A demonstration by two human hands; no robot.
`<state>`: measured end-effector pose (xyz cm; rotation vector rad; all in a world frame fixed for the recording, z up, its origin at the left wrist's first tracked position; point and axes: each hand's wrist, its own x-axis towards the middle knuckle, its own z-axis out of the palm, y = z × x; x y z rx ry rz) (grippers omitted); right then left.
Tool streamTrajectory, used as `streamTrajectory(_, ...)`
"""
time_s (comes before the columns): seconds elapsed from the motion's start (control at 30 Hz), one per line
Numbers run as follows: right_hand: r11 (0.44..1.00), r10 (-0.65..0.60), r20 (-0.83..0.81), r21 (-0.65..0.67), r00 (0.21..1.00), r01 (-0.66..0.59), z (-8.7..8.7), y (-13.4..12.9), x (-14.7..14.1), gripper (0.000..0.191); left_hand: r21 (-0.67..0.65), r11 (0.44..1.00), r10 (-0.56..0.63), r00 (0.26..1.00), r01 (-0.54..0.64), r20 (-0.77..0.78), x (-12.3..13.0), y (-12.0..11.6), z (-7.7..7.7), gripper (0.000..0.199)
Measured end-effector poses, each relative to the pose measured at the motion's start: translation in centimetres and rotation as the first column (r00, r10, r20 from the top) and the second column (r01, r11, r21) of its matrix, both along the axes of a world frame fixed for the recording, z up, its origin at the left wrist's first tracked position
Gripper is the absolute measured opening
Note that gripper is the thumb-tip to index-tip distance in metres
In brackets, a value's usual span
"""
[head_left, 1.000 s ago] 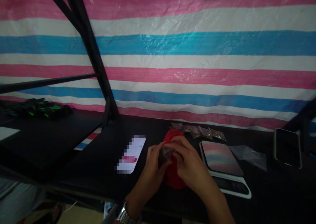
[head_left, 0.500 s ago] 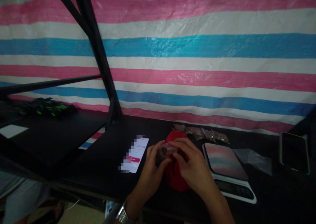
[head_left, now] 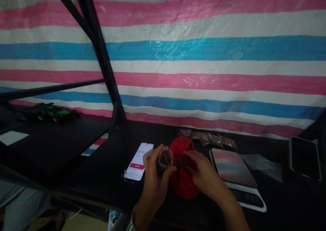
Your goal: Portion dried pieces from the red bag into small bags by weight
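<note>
My left hand (head_left: 155, 173) is closed around a small clear plastic bag (head_left: 166, 158). The bag stands upright with its mouth open, and brown bits show inside. Just to its right lies a red bag (head_left: 184, 187), its opening dark. Into that opening reach the curled fingers of my right hand (head_left: 197, 164); their tips are hidden, and what they grip cannot be made out. Close by on the right is a white kitchen scale (head_left: 234, 168) with nothing on its plate.
Several filled clear packets (head_left: 203, 138) lie in a row behind the red bag. A lit phone (head_left: 139, 163) rests to the left. Flat plastic bags (head_left: 262, 164) and a dark-screened phone (head_left: 305, 158) lie right of the scale. A black metal post (head_left: 104, 61) rises at the left.
My right hand has let go of the small bag's rim and moved right and down into the red bag. The small bag's mouth now shows wide open in my left hand.
</note>
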<state>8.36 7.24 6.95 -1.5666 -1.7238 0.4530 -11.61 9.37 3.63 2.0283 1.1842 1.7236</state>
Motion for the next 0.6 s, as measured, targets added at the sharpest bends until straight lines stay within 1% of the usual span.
streamTrajectory(0.07, 0.996, 0.000, -0.077, 0.085, 0.997, 0.006, 1.1, -0.3, -0.6, 0.033, 0.031, 0.999, 0.039, 0.999, -0.038, -0.031, 0.4, -0.2, 0.1, 0.053)
streamTrajectory(0.13, 0.992, 0.017, -0.192, 0.125, 0.981, 0.007, 2.7, -0.8, -1.5, 0.017, 0.037, 0.997, 0.068, 0.997, -0.066, -0.047, 0.9, -0.2, 0.1, 0.055)
streamTrajectory(0.17, 0.994, 0.044, -0.250, 0.109, 0.967, -0.017, 3.4, -1.1, -2.1, 0.013, 0.030, 0.997, 0.076, 0.996, -0.074, -0.057, 1.1, -0.1, 0.0, 0.057)
streamTrajectory(0.23, 0.994, 0.108, -0.329, 0.034, 0.938, -0.103, 4.5, -1.7, -3.3, 0.009, 0.008, 0.997, 0.081, 0.994, -0.080, -0.079, 1.5, 0.1, -0.1, 0.062)
streamTrajectory(0.3, 0.993, 0.114, -0.368, 0.012, 0.923, -0.118, 4.8, -1.9, -4.4, 0.006, -0.007, 0.996, 0.084, 0.991, -0.085, -0.102, 1.8, 0.3, -0.4, 0.067)
streamTrajectory(0.37, 0.997, 0.080, -0.386, 0.050, 0.919, -0.065, 4.6, -1.6, -4.9, 0.009, -0.010, 0.997, 0.071, 0.991, -0.072, -0.116, 2.1, 0.3, -0.5, 0.069)
streamTrajectory(0.43, 0.995, 0.042, -0.411, 0.099, 0.910, -0.001, 4.1, -1.3, -4.7, 0.014, -0.028, 0.999, 0.021, 0.994, -0.024, -0.103, 2.2, 0.1, -0.4, 0.071)
streamTrajectory(0.5, 0.993, 0.024, -0.446, 0.118, 0.894, 0.032, 3.8, -1.0, -4.2, 0.019, -0.092, 0.994, -0.051, 0.999, 0.051, -0.005, 2.3, -0.3, 0.0, 0.071)
streamTrajectory(0.57, 0.995, 0.041, -0.469, 0.103, 0.882, 0.008, 3.7, -1.0, -3.7, 0.022, -0.211, 0.966, -0.103, 0.972, 0.148, 0.212, 2.4, -0.7, 0.8, 0.066)
streamTrajectory(0.6, 0.995, 0.058, -0.469, 0.096, 0.881, -0.014, 3.7, -1.1, -3.6, 0.022, -0.277, 0.936, -0.120, 0.937, 0.217, 0.329, 2.5, -0.8, 1.2, 0.062)
